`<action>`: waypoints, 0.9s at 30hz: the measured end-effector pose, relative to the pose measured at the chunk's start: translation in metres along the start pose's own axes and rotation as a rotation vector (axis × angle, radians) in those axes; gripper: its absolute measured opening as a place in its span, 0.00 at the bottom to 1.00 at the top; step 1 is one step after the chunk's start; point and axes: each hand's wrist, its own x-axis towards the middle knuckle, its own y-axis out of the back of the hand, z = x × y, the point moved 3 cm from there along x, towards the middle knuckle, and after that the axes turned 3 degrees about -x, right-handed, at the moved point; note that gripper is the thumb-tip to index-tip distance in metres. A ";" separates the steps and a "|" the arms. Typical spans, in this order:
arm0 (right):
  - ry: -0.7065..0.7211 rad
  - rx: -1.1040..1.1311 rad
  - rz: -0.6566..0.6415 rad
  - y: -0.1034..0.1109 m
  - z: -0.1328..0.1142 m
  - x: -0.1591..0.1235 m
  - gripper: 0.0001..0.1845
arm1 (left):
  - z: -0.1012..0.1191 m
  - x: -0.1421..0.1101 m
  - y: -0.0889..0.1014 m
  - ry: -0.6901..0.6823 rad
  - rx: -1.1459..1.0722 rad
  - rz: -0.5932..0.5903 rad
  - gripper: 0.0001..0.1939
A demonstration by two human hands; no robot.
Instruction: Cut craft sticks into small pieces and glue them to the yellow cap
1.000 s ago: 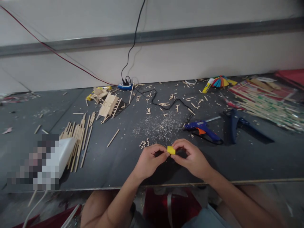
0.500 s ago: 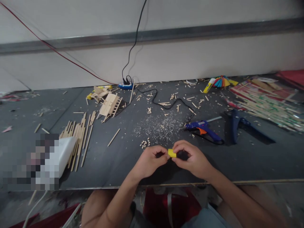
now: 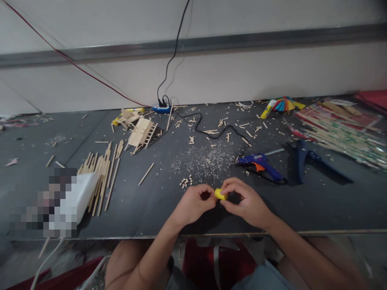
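Note:
Just above the table near its front edge, my right hand (image 3: 245, 201) pinches a small yellow cylinder (image 3: 221, 194) between thumb and fingers. My left hand (image 3: 195, 204) is closed in a pinch at the cylinder's left end, its fingertips touching it. Whether the yellow piece is a roll or a cap is too small to tell. Several short cut stick pieces (image 3: 186, 181) lie just beyond my left hand. A blue glue gun (image 3: 262, 164) with an orange trigger rests beyond my right hand.
Dark blue cutter-like pliers (image 3: 302, 163) lie to the right, before bundled sticks (image 3: 338, 135). Wooden sticks (image 3: 102, 177) and a white block (image 3: 87, 193) are at left. A small wooden model (image 3: 141, 133) and a blue power strip (image 3: 161, 108) stand farther back. Black cable (image 3: 208, 135) crosses the table.
The yellow cylinder has turned slightly between my fingers, now showing a more rounded end. My hands stay nearly in place; the whole view has shifted a little.

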 end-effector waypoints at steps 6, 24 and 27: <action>-0.019 -0.028 0.027 -0.002 0.002 -0.002 0.12 | 0.001 -0.001 0.000 -0.019 0.090 0.067 0.07; -0.012 -0.020 0.140 -0.014 0.000 -0.008 0.11 | 0.000 -0.001 -0.003 -0.057 0.229 0.179 0.05; -0.009 -0.014 0.153 -0.016 0.000 -0.009 0.11 | 0.000 -0.001 -0.004 -0.054 0.232 0.198 0.05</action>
